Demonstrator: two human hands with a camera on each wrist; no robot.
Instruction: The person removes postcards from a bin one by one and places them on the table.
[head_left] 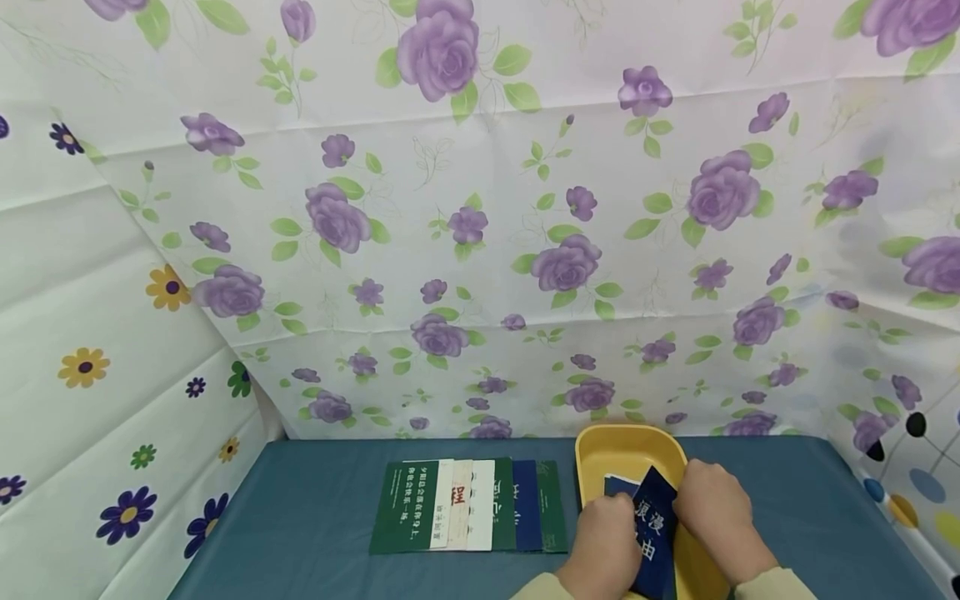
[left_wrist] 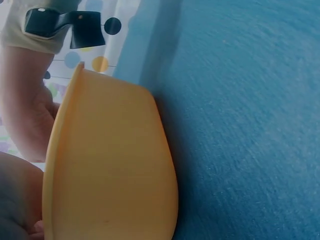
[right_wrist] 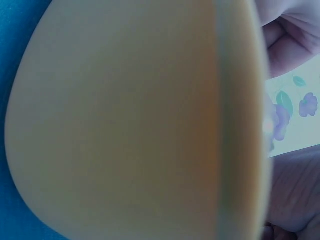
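Note:
Over the yellow plastic basin (head_left: pixel 633 437), both hands are at a dark blue card (head_left: pixel 654 521) with white Chinese characters, tilted with a corner up. My left hand (head_left: pixel 606 546) grips cards at the left, its fingers curled. Behind it shows the top of another blue-and-white card (head_left: pixel 619 485). My right hand (head_left: pixel 716 517) pinches the dark blue card at its right edge, fingertips hidden. In the left wrist view the basin wall (left_wrist: pixel 110 160) covers most of the hands' work. The right wrist view also shows mostly basin wall (right_wrist: pixel 120 125).
On the blue table (head_left: pixel 300 517), left of the basin, several overlapping cards lie in a row: a green card (head_left: pixel 401 508), white ones (head_left: pixel 482 508), a blue one (head_left: pixel 527 508) and a dark green one (head_left: pixel 552 508). A flowered cloth wall (head_left: pixel 450 375) stands behind the table.

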